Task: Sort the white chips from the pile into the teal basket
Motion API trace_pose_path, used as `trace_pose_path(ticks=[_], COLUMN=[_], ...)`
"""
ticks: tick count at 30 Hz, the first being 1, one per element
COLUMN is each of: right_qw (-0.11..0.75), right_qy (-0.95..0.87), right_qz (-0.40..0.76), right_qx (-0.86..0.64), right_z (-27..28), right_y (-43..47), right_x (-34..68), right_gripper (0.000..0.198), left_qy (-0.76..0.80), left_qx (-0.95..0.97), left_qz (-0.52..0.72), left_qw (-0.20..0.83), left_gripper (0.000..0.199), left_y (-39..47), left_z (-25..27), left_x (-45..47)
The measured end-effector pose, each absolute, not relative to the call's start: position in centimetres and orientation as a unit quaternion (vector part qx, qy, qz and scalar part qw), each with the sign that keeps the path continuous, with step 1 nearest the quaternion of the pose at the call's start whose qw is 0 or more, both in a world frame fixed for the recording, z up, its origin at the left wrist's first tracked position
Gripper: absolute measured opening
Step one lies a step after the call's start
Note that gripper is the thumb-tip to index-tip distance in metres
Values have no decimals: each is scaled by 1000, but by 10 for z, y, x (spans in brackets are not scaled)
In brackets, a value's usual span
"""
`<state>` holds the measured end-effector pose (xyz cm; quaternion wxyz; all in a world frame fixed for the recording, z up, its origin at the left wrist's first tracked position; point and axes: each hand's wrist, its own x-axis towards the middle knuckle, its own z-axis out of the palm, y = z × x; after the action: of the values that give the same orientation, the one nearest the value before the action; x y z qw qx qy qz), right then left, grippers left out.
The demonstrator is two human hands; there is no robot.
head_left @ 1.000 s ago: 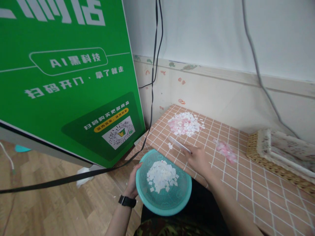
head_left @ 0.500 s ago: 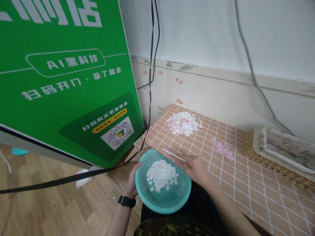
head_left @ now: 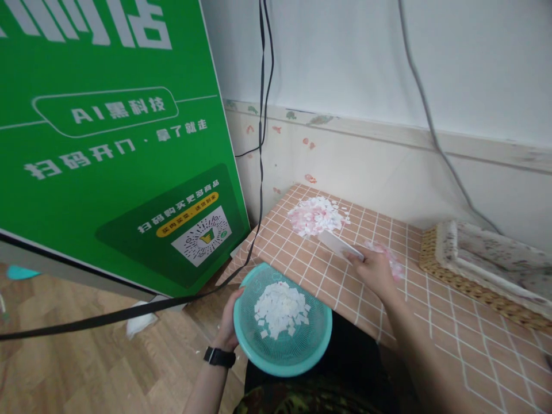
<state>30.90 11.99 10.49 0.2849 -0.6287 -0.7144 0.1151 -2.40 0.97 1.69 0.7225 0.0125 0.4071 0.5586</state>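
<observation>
Tabletop [head_left: 297, 257] — R hand [head_left: 374, 268] w/ white strip [head_left: 338, 244], poss. touching pile [head_left: 318, 217].

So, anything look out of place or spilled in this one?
A white scrap lies on the floor by the green cabinet, apart from the pieces in the teal basket, so it looks stray. A black strap also sags nearby.

A black wristband [head_left: 219, 357], a camouflage-patterned garment [head_left: 297, 398] and dark trousers [head_left: 351, 348] are worn.
</observation>
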Motion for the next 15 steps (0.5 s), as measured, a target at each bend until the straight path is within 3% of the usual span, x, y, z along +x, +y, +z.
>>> trace_pose_path(ticks=[15], right_qw=[268], right_qy=[-752], right_qz=[196], right_qx=[-569], right_z=[105], right_y=[162], right_x=[303], right_gripper=[30], left_qy=[398], left_qx=[21], left_qz=[553], left_qw=[732], left_gripper=[21], left_y=[10], left_z=[14], left_x=[-25])
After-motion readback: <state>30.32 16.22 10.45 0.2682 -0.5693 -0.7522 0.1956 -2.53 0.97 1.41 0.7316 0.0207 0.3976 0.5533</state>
